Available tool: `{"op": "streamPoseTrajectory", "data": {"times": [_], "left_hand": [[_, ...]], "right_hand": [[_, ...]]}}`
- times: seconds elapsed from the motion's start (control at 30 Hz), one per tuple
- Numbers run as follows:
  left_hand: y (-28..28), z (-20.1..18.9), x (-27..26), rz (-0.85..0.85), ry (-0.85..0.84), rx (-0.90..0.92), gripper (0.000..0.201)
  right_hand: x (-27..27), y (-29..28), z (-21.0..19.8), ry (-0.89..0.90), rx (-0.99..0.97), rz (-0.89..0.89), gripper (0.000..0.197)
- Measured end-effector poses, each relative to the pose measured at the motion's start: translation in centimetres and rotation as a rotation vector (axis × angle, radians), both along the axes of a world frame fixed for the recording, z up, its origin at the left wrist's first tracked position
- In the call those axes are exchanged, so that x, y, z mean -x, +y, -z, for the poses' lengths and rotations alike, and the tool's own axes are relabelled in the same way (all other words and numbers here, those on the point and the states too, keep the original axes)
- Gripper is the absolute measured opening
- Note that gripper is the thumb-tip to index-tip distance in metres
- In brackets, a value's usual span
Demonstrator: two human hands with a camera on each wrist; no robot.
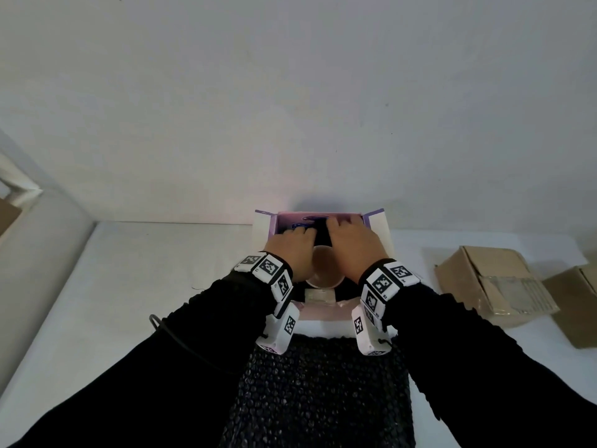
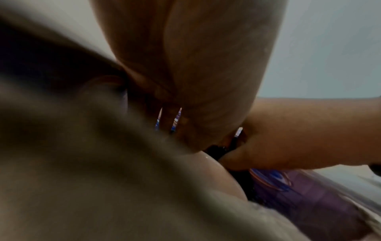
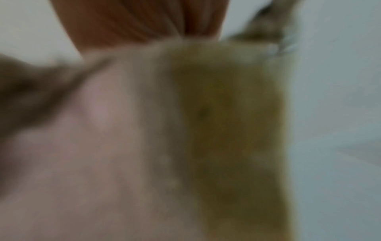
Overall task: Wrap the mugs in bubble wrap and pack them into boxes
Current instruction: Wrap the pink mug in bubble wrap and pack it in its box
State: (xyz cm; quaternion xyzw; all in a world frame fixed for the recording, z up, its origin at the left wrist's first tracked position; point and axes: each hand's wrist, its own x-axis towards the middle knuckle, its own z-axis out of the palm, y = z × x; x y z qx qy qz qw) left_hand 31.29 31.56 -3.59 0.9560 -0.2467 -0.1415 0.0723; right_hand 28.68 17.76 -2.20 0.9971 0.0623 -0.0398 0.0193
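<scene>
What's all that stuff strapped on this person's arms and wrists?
Both arms wear black long sleeves. Each wrist carries a white band of black-and-white square code markers, with a small white camera block below. A thin black cable loops off the left sleeve.

Pretty bare room tbh. Plain white wall (image 1: pixel 290 92) fills most of the head view, with a few tiny dark specks on it. Below it sits a white desk (image 1: pixel 145 270) pushed right against the wall. At far left there's a pale frame edge (image 1: pixel 19 179), can't tell what it belongs to. Lighting is dim and flat.
</scene>
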Motion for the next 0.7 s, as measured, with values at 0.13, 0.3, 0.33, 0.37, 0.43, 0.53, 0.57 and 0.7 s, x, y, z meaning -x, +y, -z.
{"op": "streamPoseTrajectory", "data": {"times": [0.13,0.3,0.33,0.37,0.43,0.53,0.57,0.7], "left_hand": [[0.0,0.3,0.3,-0.018,-0.047,0.096,0.058],[-0.3,0.9,0.2,0.068,-0.128,-0.039,0.070],[-0.3,1.0,0.2,0.068,-0.133,-0.060,0.068],[-0.4,1.0,0.2,0.067,-0.135,-0.076,0.065],[-0.4,0.8,0.1,0.067,-0.128,-0.083,0.059],[-0.3,0.4,0.2,0.076,-0.111,-0.068,0.052],[-0.2,0.3,0.3,0.082,-0.109,-0.068,0.052],[0.0,-0.3,0.7,0.107,-0.094,-0.067,0.046]], "right_hand": [[-0.3,-0.4,0.4,0.011,-0.028,0.003,0.030],[-0.2,-0.7,1.3,0.107,0.086,-0.111,0.030],[-0.1,-0.8,1.3,0.100,0.117,-0.135,0.030],[0.0,-0.9,1.3,0.065,0.147,-0.159,0.029],[0.2,-1.1,1.0,-0.041,0.215,-0.188,0.023],[0.4,-1.7,1.2,-0.142,0.300,-0.135,0.005],[0.5,-1.8,1.3,-0.157,0.300,-0.120,0.004],[1.1,-2.2,1.2,-0.041,0.267,-0.112,0.018]]}}
